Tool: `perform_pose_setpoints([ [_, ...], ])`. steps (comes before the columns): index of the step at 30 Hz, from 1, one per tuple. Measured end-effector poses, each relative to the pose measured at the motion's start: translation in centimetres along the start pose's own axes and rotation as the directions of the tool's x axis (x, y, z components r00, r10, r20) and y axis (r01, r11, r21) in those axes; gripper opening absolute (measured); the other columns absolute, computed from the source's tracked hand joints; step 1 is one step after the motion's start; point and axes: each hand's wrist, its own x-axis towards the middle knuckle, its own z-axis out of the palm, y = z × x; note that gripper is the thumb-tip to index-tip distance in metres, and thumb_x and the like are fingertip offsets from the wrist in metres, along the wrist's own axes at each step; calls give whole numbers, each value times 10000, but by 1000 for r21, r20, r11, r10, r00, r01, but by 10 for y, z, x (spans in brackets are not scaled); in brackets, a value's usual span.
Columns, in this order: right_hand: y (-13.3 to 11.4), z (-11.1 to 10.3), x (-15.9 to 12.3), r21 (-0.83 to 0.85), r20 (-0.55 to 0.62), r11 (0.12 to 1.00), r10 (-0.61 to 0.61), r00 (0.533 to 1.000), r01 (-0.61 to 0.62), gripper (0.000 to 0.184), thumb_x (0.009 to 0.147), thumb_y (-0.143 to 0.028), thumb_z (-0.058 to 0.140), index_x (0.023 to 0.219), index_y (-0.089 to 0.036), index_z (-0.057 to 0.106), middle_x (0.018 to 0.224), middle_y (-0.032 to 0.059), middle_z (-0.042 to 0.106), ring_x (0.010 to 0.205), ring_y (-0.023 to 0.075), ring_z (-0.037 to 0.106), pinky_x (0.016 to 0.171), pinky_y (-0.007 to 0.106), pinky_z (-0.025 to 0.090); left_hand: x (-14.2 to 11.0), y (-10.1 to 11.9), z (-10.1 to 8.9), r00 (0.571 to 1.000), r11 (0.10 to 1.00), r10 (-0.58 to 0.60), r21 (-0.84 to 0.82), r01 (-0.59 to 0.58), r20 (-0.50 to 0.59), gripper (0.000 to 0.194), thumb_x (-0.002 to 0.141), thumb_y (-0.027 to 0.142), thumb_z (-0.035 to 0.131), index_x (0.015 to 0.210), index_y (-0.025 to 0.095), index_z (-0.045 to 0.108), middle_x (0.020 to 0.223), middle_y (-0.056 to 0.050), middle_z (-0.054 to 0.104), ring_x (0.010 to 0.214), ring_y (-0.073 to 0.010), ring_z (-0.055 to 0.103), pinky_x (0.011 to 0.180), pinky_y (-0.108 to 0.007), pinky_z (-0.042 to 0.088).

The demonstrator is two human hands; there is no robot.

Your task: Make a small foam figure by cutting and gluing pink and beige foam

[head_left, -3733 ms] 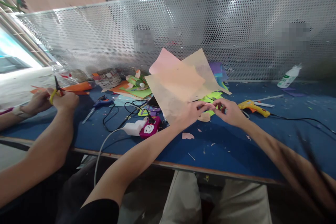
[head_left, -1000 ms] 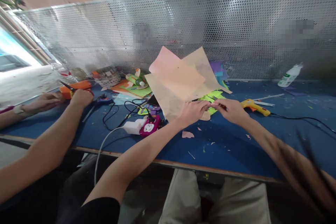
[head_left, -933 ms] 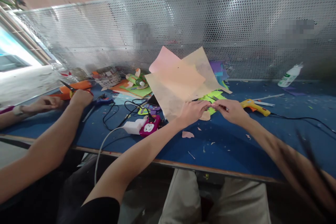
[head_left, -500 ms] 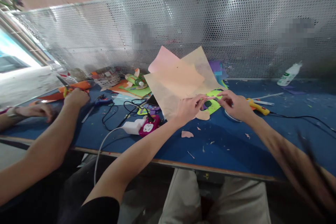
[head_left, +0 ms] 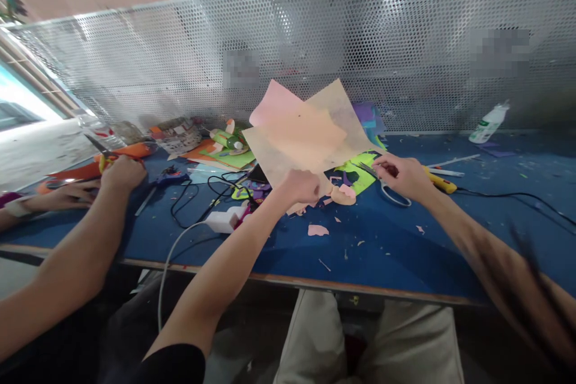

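Observation:
My left hand is closed on the lower corner of a bundle of peach and pink paper sheets, holding them upright above the blue table. My right hand grips a pair of scissors with pale handles, its blades pointing left toward a green cut-out sheet. Small pink cut pieces lie on the table between my hands, and another scrap lies nearer to me.
A co-worker's hands at the left hold yellow-handled scissors over orange paper. A white and pink power strip with cables, a yellow glue gun, a white bottle and piled craft paper lie before a perforated metal screen.
My hands have come apart: the right hand drew back to the right with the scissors, and the left hand closed into a fist on the sheets. A pink piece now lies on the table.

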Motion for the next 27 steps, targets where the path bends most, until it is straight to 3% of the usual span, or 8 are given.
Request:
perform_pose_setpoints([
  [2, 0, 2, 0, 7, 22, 1000, -12, 1000, 12, 242, 963, -409, 542, 969, -235, 710, 667, 17, 721, 575, 169, 625, 607, 284, 425, 0, -4, 1, 996, 1000, -6, -7, 6, 87, 161, 696, 361, 757, 746, 208, 751, 760, -107, 735, 731, -281, 697, 671, -375, 488],
  [4, 2, 4, 0, 32, 45, 999, -13, 999, 11, 249, 964, -418, 545, 972, -234, 714, 682, 19, 727, 586, 168, 632, 611, 285, 432, 2, -4, 5, 998, 1000, -4, 14, 3, 55, 311, 660, 420, 776, 890, 210, 762, 870, -135, 754, 795, -314, 706, 667, -382, 497],
  [8, 6, 9, -1, 71, 59, 997, 4, 998, -9, 230, 955, -410, 564, 995, -239, 712, 694, 12, 737, 594, 167, 643, 631, 288, 449, 8, 3, 14, 1000, 995, 29, 92, -29, 3, 520, 732, 470, 732, 1163, 180, 709, 1149, -197, 724, 980, -357, 703, 714, -386, 529],
  [13, 3, 8, -1, 92, 70, 996, -6, 998, 0, 224, 959, -401, 567, 992, -230, 707, 684, 14, 739, 578, 170, 644, 630, 292, 460, 9, 10, 18, 999, 991, -10, 135, 17, -53, 295, 852, 262, 615, 1102, 137, 710, 1031, -189, 739, 910, -327, 723, 708, -366, 525],
  [17, 1, 8, -1, 113, 109, 994, -7, 994, -5, 208, 958, -388, 575, 969, -226, 705, 678, 8, 746, 560, 161, 645, 635, 287, 467, 10, 0, 20, 990, 992, -54, 106, 68, -127, 314, 896, 170, 549, 1173, 175, 695, 989, -165, 745, 880, -291, 724, 730, -351, 507],
  [20, 2, 11, -1, 107, 125, 994, -11, 992, -2, 212, 956, -396, 579, 972, -227, 707, 691, 14, 752, 574, 165, 652, 630, 285, 463, 11, -6, 22, 990, 997, -41, 64, 50, -136, 282, 919, 288, 583, 1147, 183, 712, 1013, -170, 743, 861, -284, 716, 720, -346, 498],
  [23, 4, 15, -3, 107, 134, 994, -20, 991, 5, 212, 949, -406, 588, 975, -235, 710, 706, 16, 755, 603, 173, 659, 630, 286, 458, 12, -1, 24, 986, 999, 18, 53, -9, -168, 454, 878, 530, 621, 1168, 191, 707, 1119, -181, 728, 917, -314, 704, 721, -360, 506],
  [27, -2, 19, -4, 145, 184, 989, -38, 982, 11, 215, 956, -391, 576, 985, -233, 720, 717, 18, 751, 594, 163, 640, 620, 285, 449, 11, 9, 23, 986, 994, 43, 110, -25, -164, 417, 879, 441, 612, 1195, 180, 690, 1155, -177, 716, 935, -311, 705, 725, -354, 511],
])
